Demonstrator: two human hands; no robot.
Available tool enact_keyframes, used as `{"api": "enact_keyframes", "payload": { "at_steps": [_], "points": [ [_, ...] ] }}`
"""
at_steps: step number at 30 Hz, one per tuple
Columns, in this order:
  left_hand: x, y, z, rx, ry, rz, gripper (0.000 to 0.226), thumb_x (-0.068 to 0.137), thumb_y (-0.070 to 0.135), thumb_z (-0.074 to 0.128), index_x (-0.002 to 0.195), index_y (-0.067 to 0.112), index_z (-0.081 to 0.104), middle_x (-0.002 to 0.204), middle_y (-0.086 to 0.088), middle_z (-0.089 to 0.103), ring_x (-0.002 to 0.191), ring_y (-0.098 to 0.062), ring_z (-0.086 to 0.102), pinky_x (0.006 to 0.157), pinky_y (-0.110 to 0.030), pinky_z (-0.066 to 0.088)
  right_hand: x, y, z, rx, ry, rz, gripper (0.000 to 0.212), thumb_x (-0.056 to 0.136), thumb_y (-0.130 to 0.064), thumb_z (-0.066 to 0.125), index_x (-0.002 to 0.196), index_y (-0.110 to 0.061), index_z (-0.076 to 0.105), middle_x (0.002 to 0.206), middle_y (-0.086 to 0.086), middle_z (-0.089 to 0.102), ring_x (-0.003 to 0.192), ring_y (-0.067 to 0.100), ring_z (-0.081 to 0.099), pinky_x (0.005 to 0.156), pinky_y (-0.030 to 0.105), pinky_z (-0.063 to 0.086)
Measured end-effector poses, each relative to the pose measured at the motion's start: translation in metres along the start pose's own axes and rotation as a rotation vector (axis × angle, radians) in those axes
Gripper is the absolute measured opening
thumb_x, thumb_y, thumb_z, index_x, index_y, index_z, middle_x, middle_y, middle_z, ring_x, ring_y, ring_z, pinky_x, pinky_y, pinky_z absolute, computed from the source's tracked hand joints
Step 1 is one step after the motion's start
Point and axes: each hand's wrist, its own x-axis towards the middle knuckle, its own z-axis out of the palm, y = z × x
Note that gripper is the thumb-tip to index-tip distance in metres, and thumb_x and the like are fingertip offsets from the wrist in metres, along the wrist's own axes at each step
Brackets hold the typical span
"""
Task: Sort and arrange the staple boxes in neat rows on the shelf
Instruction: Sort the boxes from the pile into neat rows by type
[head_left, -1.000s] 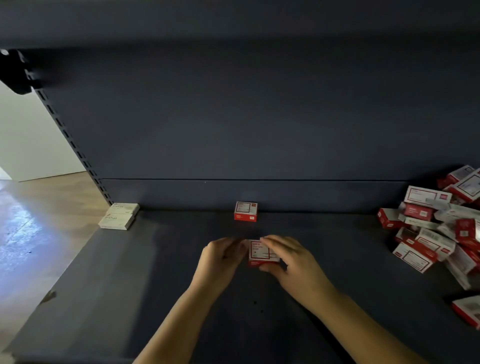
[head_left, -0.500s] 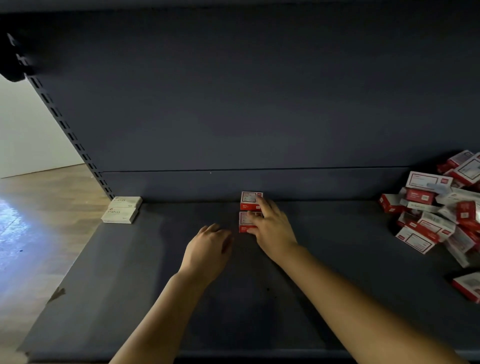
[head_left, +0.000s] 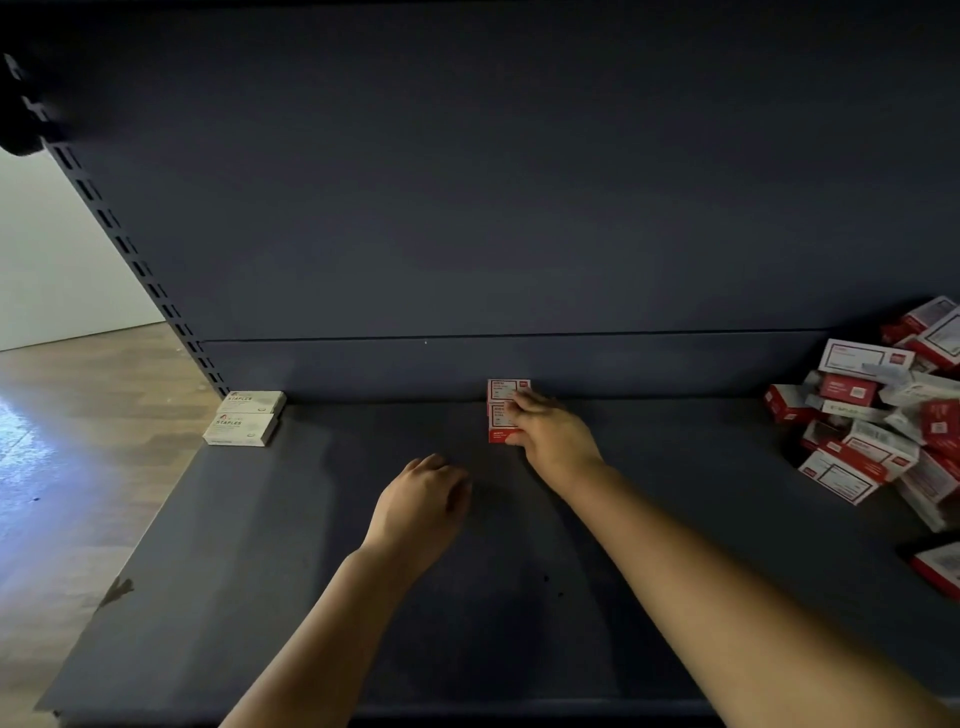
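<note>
Two red-and-white staple boxes lie in a short line at the back middle of the dark shelf (head_left: 311, 571). The rear box (head_left: 506, 388) touches the back panel and the front box (head_left: 497, 423) sits tight against it. My right hand (head_left: 556, 441) rests on the front box, with fingers over its top and right side and the thumb at its near edge. My left hand (head_left: 421, 506) lies on the shelf a little to the left and nearer, loosely curled and holding nothing.
Two white staple boxes, one (head_left: 253, 401) behind the other (head_left: 240, 429), sit at the back left corner. A jumbled pile of red-and-white boxes (head_left: 878, 415) fills the right side, with a lone box (head_left: 940, 571) nearer the front. A slotted upright (head_left: 130, 249) marks the shelf's left edge.
Both hands held the red box near the shelf's middle. My right hand then slid it back against the rear box, while my left hand let go and stayed behind on the shelf.
</note>
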Motion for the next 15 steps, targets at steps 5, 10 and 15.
{"api": "enact_keyframes", "payload": {
  "at_steps": [5,10,15],
  "points": [
    [-0.002,0.012,0.002,-0.006,0.022,0.032,0.024,0.093,0.025,0.050,0.106,0.019,0.069,0.106,0.001,0.063,0.103,-0.021,0.055,0.080,-0.030,0.047,0.000,-0.016,-0.008,-0.098,-0.018,0.065,0.052,0.092,-0.014,0.051,0.141,-0.011,0.035,0.154,0.004,0.019,0.142,0.019,0.012,0.115,0.040,0.002],
    [-0.003,0.031,0.004,0.041,0.027,0.105,0.035,0.084,0.032,0.042,0.098,0.012,0.067,0.098,-0.006,0.064,0.089,-0.031,0.058,0.068,-0.039,0.050,-0.044,-0.028,-0.013,0.009,0.029,0.018,0.060,0.090,-0.014,0.049,0.144,-0.010,0.025,0.155,0.004,0.013,0.143,0.019,0.006,0.115,0.045,0.000],
    [-0.002,0.066,0.016,0.039,0.050,0.149,0.035,0.076,0.021,0.053,0.107,0.009,0.066,0.106,-0.009,0.066,0.088,-0.034,0.061,0.069,-0.042,0.053,-0.107,0.002,-0.012,0.108,0.077,0.037,0.051,0.093,-0.014,0.045,0.143,-0.013,0.032,0.154,0.000,0.019,0.143,0.015,0.007,0.116,0.041,0.003]
  ]
}}
